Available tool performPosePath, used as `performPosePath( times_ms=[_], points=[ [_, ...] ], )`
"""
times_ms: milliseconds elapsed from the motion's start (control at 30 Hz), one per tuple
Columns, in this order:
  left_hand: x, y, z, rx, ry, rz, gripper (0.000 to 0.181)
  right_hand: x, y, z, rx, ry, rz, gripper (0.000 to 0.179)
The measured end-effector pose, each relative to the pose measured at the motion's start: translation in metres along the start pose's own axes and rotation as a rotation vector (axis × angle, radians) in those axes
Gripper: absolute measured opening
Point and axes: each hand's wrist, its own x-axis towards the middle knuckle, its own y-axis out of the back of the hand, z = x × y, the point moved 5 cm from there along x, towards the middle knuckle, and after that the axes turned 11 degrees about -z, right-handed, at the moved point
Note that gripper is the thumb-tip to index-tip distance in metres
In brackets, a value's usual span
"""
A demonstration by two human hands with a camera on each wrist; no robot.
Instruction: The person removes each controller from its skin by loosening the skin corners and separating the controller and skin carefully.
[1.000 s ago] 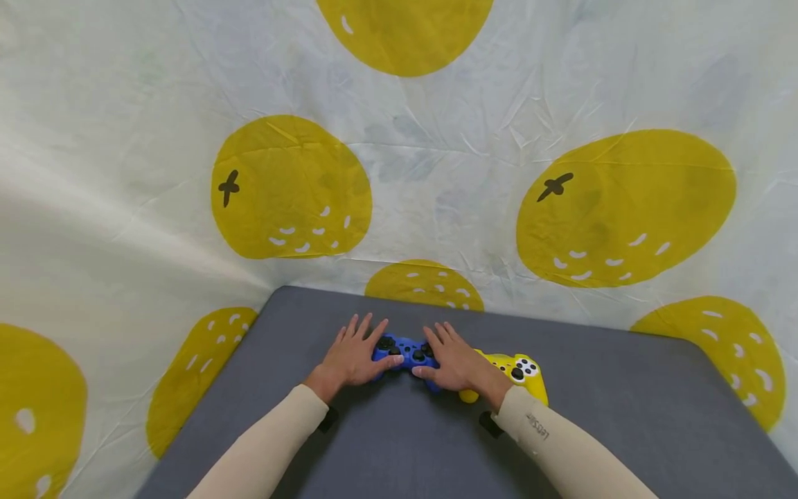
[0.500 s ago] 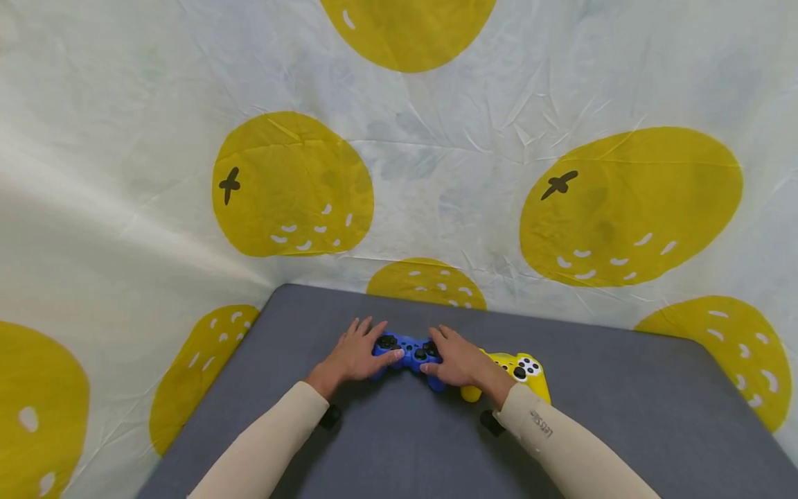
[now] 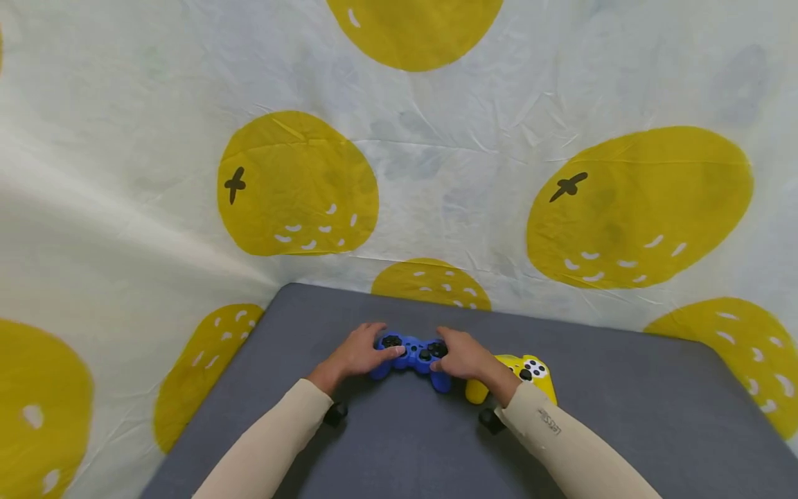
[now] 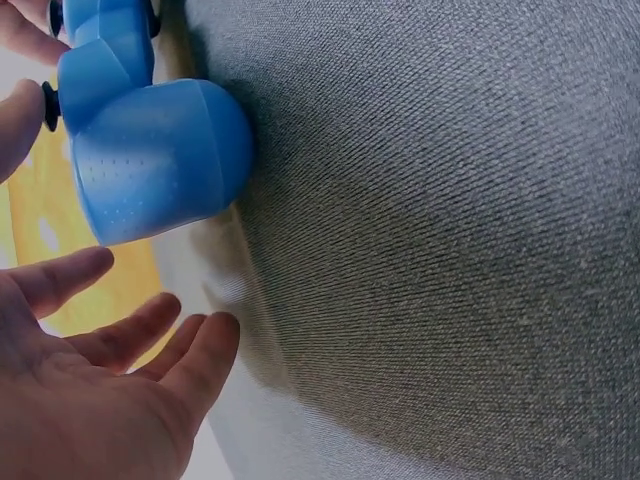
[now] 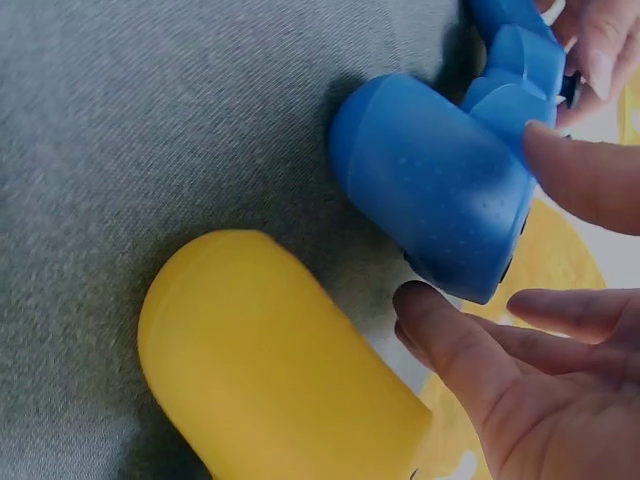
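A blue game controller (image 3: 413,353) lies buttons up on the grey table, between both hands. My left hand (image 3: 357,352) is at its left side, thumb stretched over the face. In the left wrist view, loosely bent fingers of the left hand (image 4: 90,380) stand apart from the blue handle (image 4: 160,165). On the other side, my right hand (image 3: 466,355) surrounds the right end. The right wrist view has its thumb (image 5: 585,180) at the controller's top, contact unclear, and fingers (image 5: 455,350) just off the handle. A yellow game controller (image 3: 541,374) is partly hidden behind the right wrist.
The grey tabletop (image 3: 405,450) reaches back to a white cloth (image 3: 436,208) printed with yellow fruit, which hangs behind and at the left. The yellow controller's handle (image 5: 270,360) sits close beside the right hand's fingers.
The fingers of both hands have bent down from straighter poses toward the ends of the blue controller. Both controllers appear to stay in place; the whole view has shifted slightly.
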Motion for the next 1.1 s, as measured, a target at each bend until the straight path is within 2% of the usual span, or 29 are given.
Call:
performPosePath(
  times_ms=[133,467,533,700,767,867,933,1033,1100],
  points=[
    [0.001,-0.002,0.0,-0.027,-0.008,0.0,0.074,-0.003,0.001,0.002,0.057,-0.052,0.009,0.078],
    [0.003,0.001,-0.006,-0.163,0.049,-0.009,0.063,-0.005,0.004,0.006,0.254,-0.113,0.021,0.066],
    [0.003,0.002,-0.007,-0.195,0.055,-0.002,0.06,-0.005,0.005,0.006,0.292,-0.115,0.018,0.059],
    [0.001,0.002,-0.007,-0.221,0.072,0.003,0.059,-0.001,0.005,0.009,0.373,-0.117,-0.007,0.025],
    [0.001,0.001,-0.008,-0.221,0.077,-0.001,0.059,0.001,0.004,0.01,0.401,-0.113,-0.025,0.025],
    [0.001,-0.001,-0.009,-0.226,0.077,-0.001,0.059,0.003,0.003,0.011,0.447,-0.108,-0.044,0.038],
    [0.002,-0.001,-0.009,-0.231,0.068,0.004,0.057,0.004,0.003,0.013,0.467,-0.109,-0.05,0.04],
    [0.004,-0.002,-0.01,-0.246,0.052,0.012,0.053,0.005,0.004,0.015,0.48,-0.115,-0.042,0.032],
    [0.005,-0.002,-0.011,-0.259,0.052,0.015,0.051,0.005,0.004,0.016,0.479,-0.115,-0.039,0.018]
  ],
)
